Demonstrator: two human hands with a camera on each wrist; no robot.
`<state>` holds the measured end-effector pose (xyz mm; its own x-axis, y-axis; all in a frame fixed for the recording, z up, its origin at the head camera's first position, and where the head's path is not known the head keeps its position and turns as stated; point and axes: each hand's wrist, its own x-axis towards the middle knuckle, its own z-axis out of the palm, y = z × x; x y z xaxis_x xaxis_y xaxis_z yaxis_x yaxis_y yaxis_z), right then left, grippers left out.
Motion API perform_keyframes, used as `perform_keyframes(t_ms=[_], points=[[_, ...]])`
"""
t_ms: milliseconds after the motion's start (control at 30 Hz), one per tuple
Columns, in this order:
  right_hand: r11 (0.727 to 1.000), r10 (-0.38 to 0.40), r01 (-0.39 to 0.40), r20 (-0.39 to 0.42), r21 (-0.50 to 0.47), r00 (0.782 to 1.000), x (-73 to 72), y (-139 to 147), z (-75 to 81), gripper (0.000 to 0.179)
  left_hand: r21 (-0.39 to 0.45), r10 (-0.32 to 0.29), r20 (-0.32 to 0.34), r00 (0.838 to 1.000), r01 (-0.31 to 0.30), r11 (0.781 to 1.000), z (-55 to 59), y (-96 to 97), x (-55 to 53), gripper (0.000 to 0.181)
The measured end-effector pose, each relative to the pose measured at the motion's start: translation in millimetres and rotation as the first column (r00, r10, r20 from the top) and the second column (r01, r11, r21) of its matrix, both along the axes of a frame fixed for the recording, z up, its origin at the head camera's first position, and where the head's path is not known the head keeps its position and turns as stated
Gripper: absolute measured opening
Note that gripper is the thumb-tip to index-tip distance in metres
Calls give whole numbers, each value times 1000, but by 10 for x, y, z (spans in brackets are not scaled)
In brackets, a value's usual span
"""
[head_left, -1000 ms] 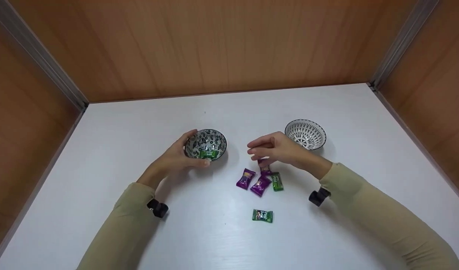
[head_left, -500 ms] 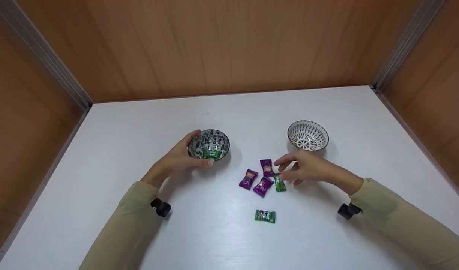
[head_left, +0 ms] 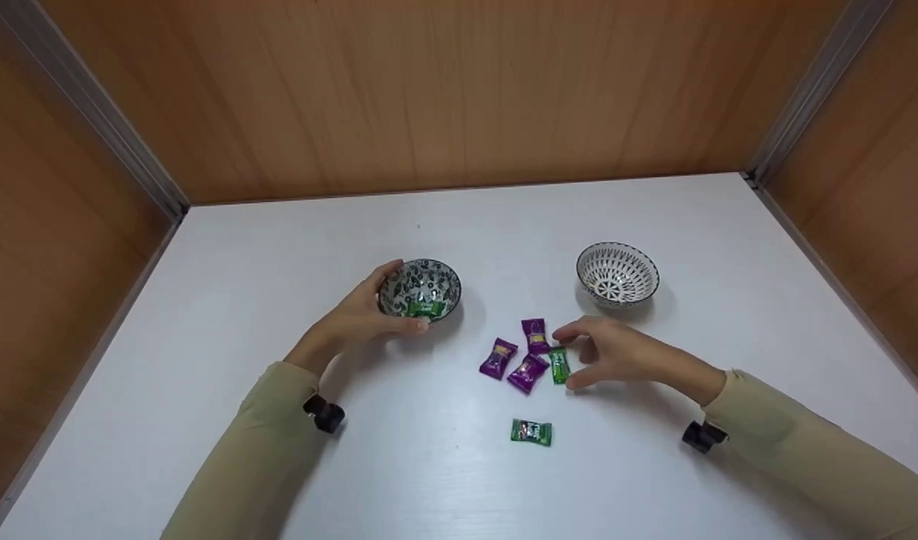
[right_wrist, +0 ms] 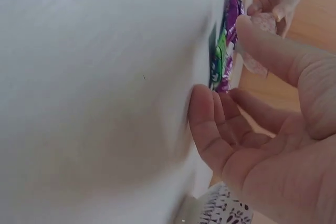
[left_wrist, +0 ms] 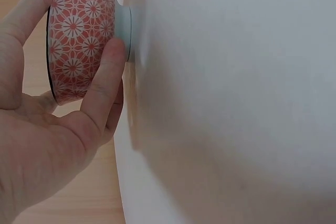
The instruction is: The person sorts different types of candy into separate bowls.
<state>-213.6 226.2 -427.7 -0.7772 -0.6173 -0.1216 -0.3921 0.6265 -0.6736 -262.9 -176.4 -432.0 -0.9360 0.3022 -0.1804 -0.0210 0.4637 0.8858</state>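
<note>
White table point(head_left: 459, 487), wood walls point(head_left: 459, 97). Left hand point(head_left: 358, 316) grips flowered bowl point(head_left: 412, 280). Right hand point(head_left: 616, 351): thumb and fingers parted, unclenched, green candy point(head_left: 560, 366) at its 9 o'clock; contact unclear. Purple candies point(head_left: 528, 373) crowd candy's 9-to-11 side. Pale bowl point(head_left: 618, 274) at right hand's 12.

The left arm point(head_left: 249, 450) and the right arm point(head_left: 811, 450) both reach forward and in. The left hand point(head_left: 354, 311) grips, with its thumb and fingers point(left_wrist: 107, 72) curved and spread wide. The right hand point(head_left: 616, 349) has bent fingers and leaves a gap between its thumb and first finger.
</note>
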Motion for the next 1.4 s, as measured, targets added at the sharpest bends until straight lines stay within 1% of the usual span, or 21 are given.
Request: perform_keyframes(t_ms=[200,333,500,700,833,900,967,1133,1233,1400], points=[[997,-65,66,-27,48,998,-7,-101,-37,60,-8,5,-6,1000,-5,1000,12,-2,-3,123],[991,-99,101,-24,85,995,-17,-153,-54,52,0,8,-3,1000,-8,1000,4,4,1,124],[989,-112,114,-18,96,994,-27,-173,-73,44,-12,6,0,1000,-6,1000,-3,-7,5,123],[990,-109,108,-3,93,994,-17,-166,-56,36,-10,14,24,1000,-14,1000,-6,-28,12,123],[995,-87,86,23,58,996,-27,-140,-20,27,-7,13,24,1000,-13,1000,5,-36,30,121],[997,-80,79,58,23,995,-39,-117,-1,22,-7,11,20,1000,-11,1000,13,-40,40,121],[996,-83,85,113,-15,990,-50,-94,17,18,-5,10,17,1000,-9,1000,16,-43,43,121],[994,-72,87,198,-69,978,-65,-58,42,18,0,2,11,1000,-2,1000,10,-41,42,122],[993,-67,86,211,-84,975,-67,-47,68,20,-2,-1,10,1000,1,1000,11,-35,46,122],[991,-50,74,204,-113,978,-81,-26,131,23,4,1,3,1000,-1,1000,22,-25,48,121]])
